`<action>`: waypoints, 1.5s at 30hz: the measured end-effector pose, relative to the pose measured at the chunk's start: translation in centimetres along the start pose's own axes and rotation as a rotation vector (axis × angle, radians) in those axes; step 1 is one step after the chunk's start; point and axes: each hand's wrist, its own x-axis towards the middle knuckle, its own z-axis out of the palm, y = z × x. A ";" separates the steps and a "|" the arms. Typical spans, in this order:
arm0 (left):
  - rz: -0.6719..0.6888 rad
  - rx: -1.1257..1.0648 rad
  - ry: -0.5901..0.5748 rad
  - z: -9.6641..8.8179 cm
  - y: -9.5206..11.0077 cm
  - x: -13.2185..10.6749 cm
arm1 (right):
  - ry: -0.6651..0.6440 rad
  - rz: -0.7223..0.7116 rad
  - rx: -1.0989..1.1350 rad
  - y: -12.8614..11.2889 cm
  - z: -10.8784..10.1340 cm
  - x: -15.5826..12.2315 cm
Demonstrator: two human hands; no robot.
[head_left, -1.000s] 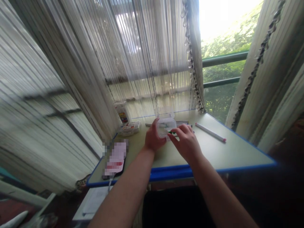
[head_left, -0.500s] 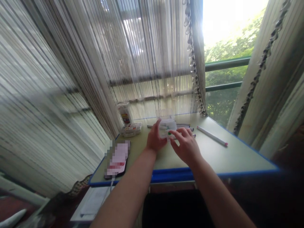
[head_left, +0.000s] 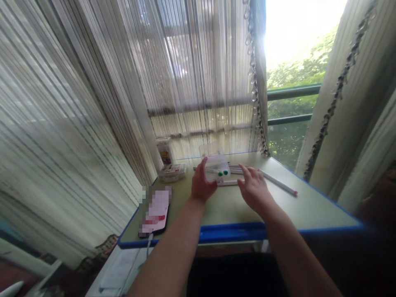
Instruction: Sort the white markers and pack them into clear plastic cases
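Observation:
My left hand (head_left: pixel 202 183) is wrapped around a clear plastic box (head_left: pixel 213 163) whose lid stands open at the back. Two green marker ends (head_left: pixel 223 173) show inside the box, near its right side. My right hand (head_left: pixel 255 187) is just right of the box, fingers apart, over loose white markers. One white marker (head_left: pixel 230 182) lies with its right end near my right thumb; whether they touch I cannot tell. More white markers (head_left: pixel 236 170) lie behind it, partly hidden by the box and my right fingers. A pink-ended marker (head_left: pixel 281 182) rests farther right.
At the back left, a clear case (head_left: pixel 173 172) lies in front of an upright container (head_left: pixel 164 150). A phone (head_left: pixel 156 212) with a white cable (head_left: pixel 149 243) is at the table's left. The table (head_left: pixel 309 214) has a blue edge. Curtains (head_left: pixel 198 82) hang behind.
My right hand has moved right, away from the box, and its fingers have spread. Two green marker ends now show in the box where one showed before. My left hand keeps its hold.

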 end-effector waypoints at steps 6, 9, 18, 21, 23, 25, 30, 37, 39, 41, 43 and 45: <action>0.020 -0.041 -0.026 0.4 0.2 0.0 | -0.389 0.022 -0.149 0.9 1.9 -1.3; 0.008 -0.062 -0.038 0.4 0.2 0.0 | -0.314 0.060 -0.175 0.2 1.2 -1.2; 0.018 -0.064 -0.109 0.1 0.2 -0.3 | -0.469 0.103 -0.294 3.2 -2.9 -1.2; 0.058 -0.073 -0.137 0.2 0.4 -0.2 | -0.414 0.149 -0.196 4.6 -3.3 -1.4; 0.069 -0.067 -0.141 0.3 0.4 -0.1 | -0.294 0.200 -0.022 4.8 -3.4 -1.2; 0.066 -0.058 -0.141 0.2 0.4 0.0 | -0.176 0.263 0.210 4.3 -3.5 -1.0; 0.042 -0.046 -0.135 -0.1 0.1 0.1 | -0.120 0.289 0.547 1.7 -5.2 -1.1; 0.054 -0.040 -0.119 -0.1 0.1 0.1 | -0.335 0.265 0.894 -0.9 -7.2 -2.6; 0.070 -0.035 -0.109 -0.1 0.1 0.0 | -0.395 0.351 1.025 -1.4 -7.0 -2.6; 0.086 -0.030 -0.105 -0.1 0.2 0.0 | -0.382 0.394 1.100 -1.9 -6.8 -2.6; 0.093 -0.028 -0.107 -0.1 0.2 0.0 | -0.258 0.364 1.131 -2.4 -6.6 -2.5; 0.091 -0.021 -0.111 -0.1 0.2 -0.1 | -0.100 0.291 1.107 -2.8 -6.4 -2.5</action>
